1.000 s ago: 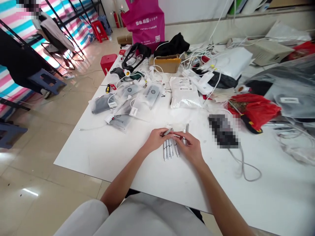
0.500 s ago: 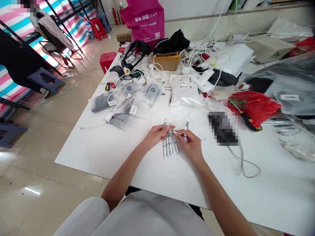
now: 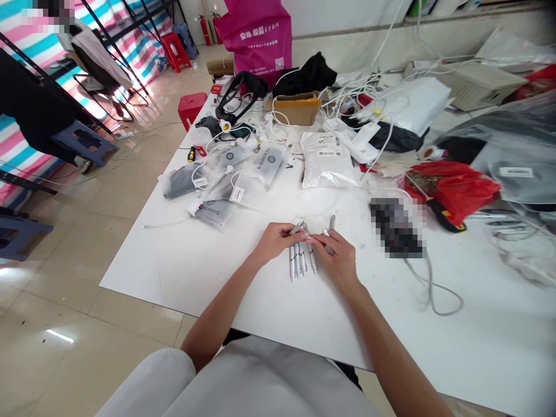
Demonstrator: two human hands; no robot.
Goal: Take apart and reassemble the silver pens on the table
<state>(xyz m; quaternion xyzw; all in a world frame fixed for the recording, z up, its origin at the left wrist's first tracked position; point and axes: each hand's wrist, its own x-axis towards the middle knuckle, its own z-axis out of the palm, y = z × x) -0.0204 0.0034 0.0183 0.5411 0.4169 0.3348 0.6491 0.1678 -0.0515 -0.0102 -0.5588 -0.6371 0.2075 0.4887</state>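
Several silver pens [image 3: 297,260] lie side by side on the white table [image 3: 195,272], pointing toward me. Above them my left hand [image 3: 277,242] is closed around a silver pen [image 3: 299,227], whose end slants to the right past the fingers. My right hand [image 3: 339,258] is closed too, its fingertips meeting the left ones over the row. What those fingertips pinch is too small to make out. Another silver pen [image 3: 332,222] sticks out beyond the right fingers; whether it is gripped or lies beneath them, I cannot tell.
Frosted bags [image 3: 212,213] and a white parcel [image 3: 328,162] lie farther back. To the right are a pixelated dark object [image 3: 396,229] with a grey cable [image 3: 430,289] and a red bag [image 3: 452,188]. A seated person [image 3: 35,104] is at far left.
The pen in my left hand has tipped over to the right. My right fingertips have closed in against the left ones, and the thin white piece seen there earlier is hidden.
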